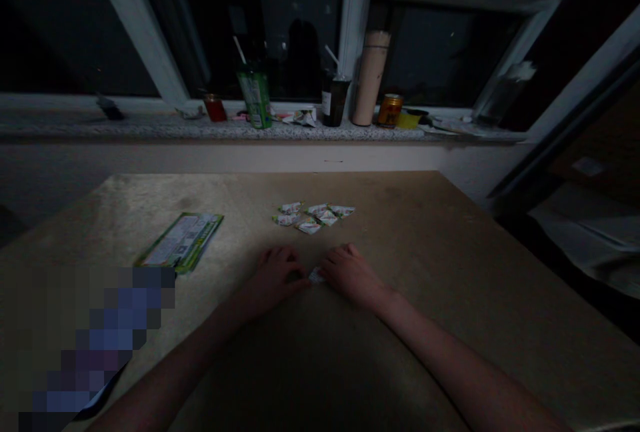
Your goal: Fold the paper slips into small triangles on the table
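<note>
A small white wrapped candy (316, 276) lies on the table between my two hands, partly covered by fingers. My right hand (350, 277) rests over its right side, fingers curled and pressed together on the wrapper. On the other side, my left hand (277, 279) lies low on the table with a gap between thumb and fingers; its thumb tip reaches the candy's left edge. Just beyond both hands sits a loose cluster of several similar candies (309, 227) in white and green wrappers. At the left lies a flat green and white package (183, 242).
The brown table (425, 232) ends at a wall below a granite sill (295, 131). Along the sill stand a green cup (257, 99), a dark cup (334, 102), a tall pink bottle (371, 79) and a gold can (390, 111). A pixelated patch covers the lower left.
</note>
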The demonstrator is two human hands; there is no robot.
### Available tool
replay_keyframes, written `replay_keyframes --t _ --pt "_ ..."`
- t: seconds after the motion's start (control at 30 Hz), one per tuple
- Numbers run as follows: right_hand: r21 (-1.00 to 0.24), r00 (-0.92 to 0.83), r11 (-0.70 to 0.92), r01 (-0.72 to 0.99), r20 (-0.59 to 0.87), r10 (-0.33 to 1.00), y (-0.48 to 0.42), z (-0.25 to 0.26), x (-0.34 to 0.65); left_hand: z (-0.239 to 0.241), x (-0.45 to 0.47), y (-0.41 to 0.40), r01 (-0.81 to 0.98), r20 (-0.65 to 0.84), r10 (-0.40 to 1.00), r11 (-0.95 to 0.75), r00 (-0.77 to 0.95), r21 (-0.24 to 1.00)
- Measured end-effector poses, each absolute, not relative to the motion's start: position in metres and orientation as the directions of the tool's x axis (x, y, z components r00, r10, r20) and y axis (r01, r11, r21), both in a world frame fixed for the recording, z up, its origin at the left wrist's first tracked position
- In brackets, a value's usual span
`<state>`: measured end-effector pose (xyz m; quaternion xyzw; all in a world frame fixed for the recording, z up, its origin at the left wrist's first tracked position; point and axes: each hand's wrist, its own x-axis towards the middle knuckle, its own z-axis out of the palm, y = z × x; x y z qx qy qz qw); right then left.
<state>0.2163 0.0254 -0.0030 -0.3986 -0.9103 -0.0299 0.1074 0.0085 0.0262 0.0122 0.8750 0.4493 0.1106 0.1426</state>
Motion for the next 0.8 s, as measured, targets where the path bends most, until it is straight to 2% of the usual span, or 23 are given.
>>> replay_keyframes --t 0.17,0.27,0.37,0.43,0.57,0.8 --pt "-0.08 -0.651 0.679 0.73 0.221 0.726 0.03 -0.006 0.217 0.016 0.009 0.027 0.81 0.027 0.865 -0.479 0.5 0.337" --pt "-0.14 -0.627 0.659 0.739 0.217 0.748 0.03 -0.007 0.218 0.021 0.021 0.012 0.832 0.056 0.875 -0.475 0.48 0.287" --pt "-0.181 -0.614 0.647 0.741 0.207 0.761 0.03 -0.009 0.219 0.017 0.044 -0.023 0.857 0.128 0.857 -0.511 0.5 0.071" --pt "-0.18 -0.615 0.647 0.741 0.207 0.761 0.031 -0.011 0.219 0.008 0.059 -0.05 0.846 0.123 0.842 -0.532 0.526 0.021" --pt "-0.158 -0.613 0.644 0.748 0.206 0.763 0.032 -0.014 0.219 -0.009 0.072 -0.082 0.844 0.169 0.839 -0.532 0.517 0.06" --pt "-0.169 -0.609 0.64 0.75 0.203 0.767 0.03 -0.011 0.219 -0.011 0.067 -0.076 0.868 0.154 0.861 -0.495 0.486 0.029"
